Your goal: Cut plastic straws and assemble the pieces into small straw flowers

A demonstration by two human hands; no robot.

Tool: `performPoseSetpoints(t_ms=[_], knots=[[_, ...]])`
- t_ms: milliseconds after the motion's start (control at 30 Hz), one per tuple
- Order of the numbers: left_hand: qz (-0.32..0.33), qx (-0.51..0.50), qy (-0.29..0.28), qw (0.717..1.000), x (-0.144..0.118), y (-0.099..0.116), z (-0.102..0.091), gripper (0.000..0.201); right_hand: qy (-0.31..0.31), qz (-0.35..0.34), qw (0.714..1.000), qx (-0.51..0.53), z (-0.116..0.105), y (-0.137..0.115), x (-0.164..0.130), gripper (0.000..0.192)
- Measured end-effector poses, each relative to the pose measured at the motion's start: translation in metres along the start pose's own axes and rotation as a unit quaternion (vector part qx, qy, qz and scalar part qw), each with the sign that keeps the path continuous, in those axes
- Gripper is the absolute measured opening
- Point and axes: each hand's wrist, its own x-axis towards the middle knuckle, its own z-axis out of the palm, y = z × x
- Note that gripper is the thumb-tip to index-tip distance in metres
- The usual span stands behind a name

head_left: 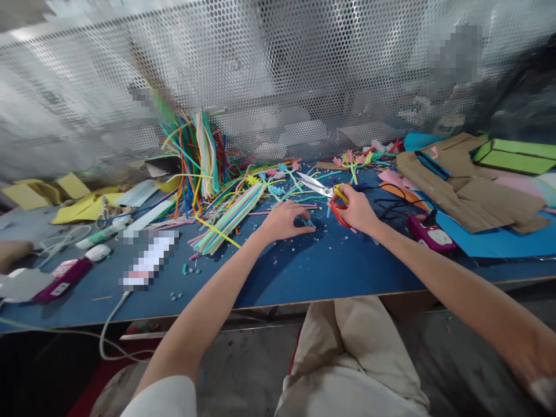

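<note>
My right hand [357, 209] grips a pair of scissors [319, 186] by its red and yellow handles, with the metal blades pointing left and away from me. Just left of it, my left hand [284, 222] is curled low over the table, with a small teal piece of pipe cleaner [308, 222] between thumb and fingertips. Pastel pipe cleaners [232, 220] lie in a bundle left of that hand. Beyond both hands are shaped pieces, including a light blue one [276, 189] and a pink flower-like one [348, 156]. Tiny clippings dot the blue table [278, 281].
A tall bunch of colored pipe cleaners [204, 153] leans by the perforated metal screen [304, 75]. At left are a phone [150, 260] on a cable and a purple power strip [65, 279]. Another purple strip [431, 231] and brown cardboard [473, 188] lie at right.
</note>
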Motion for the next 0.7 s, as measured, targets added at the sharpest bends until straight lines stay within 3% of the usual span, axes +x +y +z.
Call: performPoseSetpoints(t_ms=[533, 700], knots=[[0.051, -0.037, -0.043, 0.997, 0.0019, -0.0078, 0.0050, 0.023, -0.002, -0.007, 1.000, 0.006, 0.0001, -0.0003, 0.0019, 0.020], [0.053, -0.032, -0.031, 0.998, 0.0016, -0.0063, 0.0022, 0.025, -0.001, -0.004, 1.000, 0.014, 0.0003, -0.0010, 0.0022, 0.020]])
